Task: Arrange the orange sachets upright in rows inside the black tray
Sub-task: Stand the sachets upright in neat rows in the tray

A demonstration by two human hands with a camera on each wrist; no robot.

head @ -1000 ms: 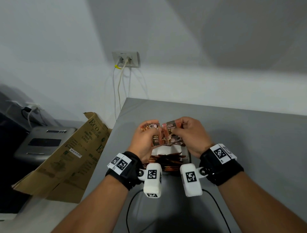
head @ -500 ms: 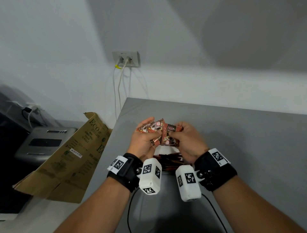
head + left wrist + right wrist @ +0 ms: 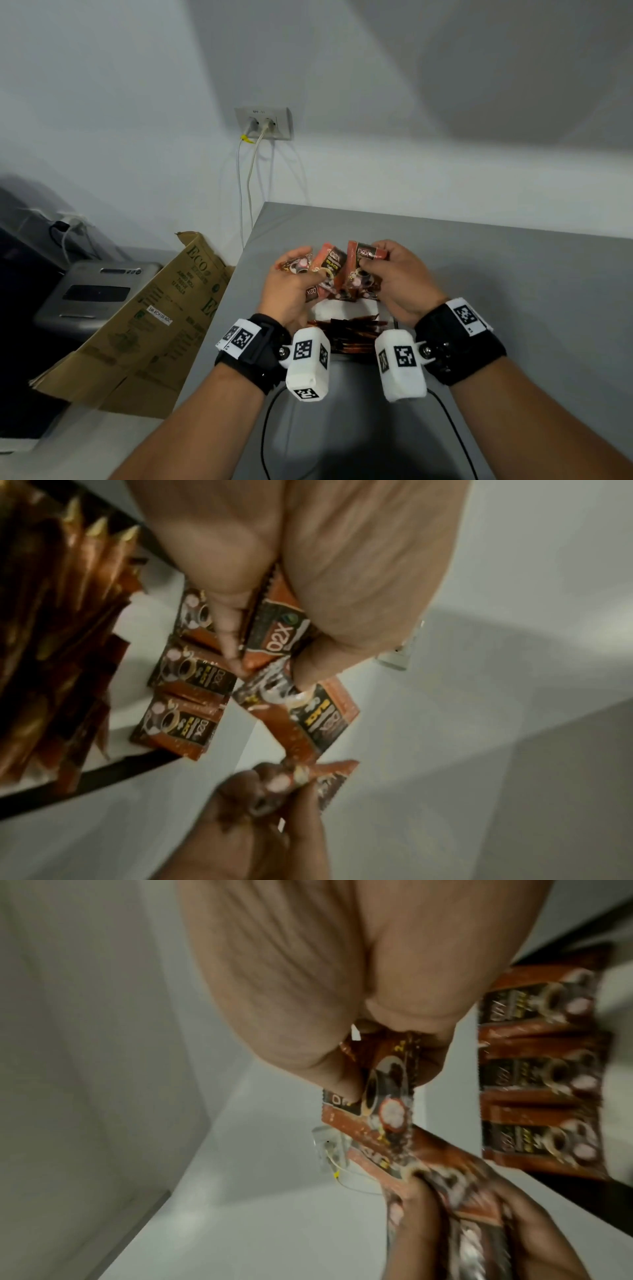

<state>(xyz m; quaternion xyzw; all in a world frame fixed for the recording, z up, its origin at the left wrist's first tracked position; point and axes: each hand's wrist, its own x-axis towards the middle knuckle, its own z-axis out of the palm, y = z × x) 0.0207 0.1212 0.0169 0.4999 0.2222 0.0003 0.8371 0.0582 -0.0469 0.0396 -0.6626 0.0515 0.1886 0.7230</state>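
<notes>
Both hands are raised above the black tray (image 3: pixel 394 323), each holding orange sachets. My left hand (image 3: pixel 291 291) grips a fan of sachets (image 3: pixel 325 270), seen close in the left wrist view as a fan of sachets (image 3: pixel 274 639). My right hand (image 3: pixel 394 277) pinches one sachet (image 3: pixel 363 263) by its top; this sachet (image 3: pixel 380 1093) touches the left hand's bunch. Inside the tray a row of upright sachets (image 3: pixel 349 329) stands at the near side, and three sachets (image 3: pixel 185 696) stand against its far wall over a white floor.
The tray sits near the left edge of a grey table (image 3: pixel 479 274). A black cable (image 3: pixel 265 438) runs off the table's near side. A folded cardboard box (image 3: pixel 144 329) and a grey machine (image 3: pixel 99 294) are off to the left. A wall socket (image 3: pixel 263 122) is behind.
The two hands have drawn slightly apart. The right hand's sachet has come away from the left hand's bunch, which has fanned out wider.
</notes>
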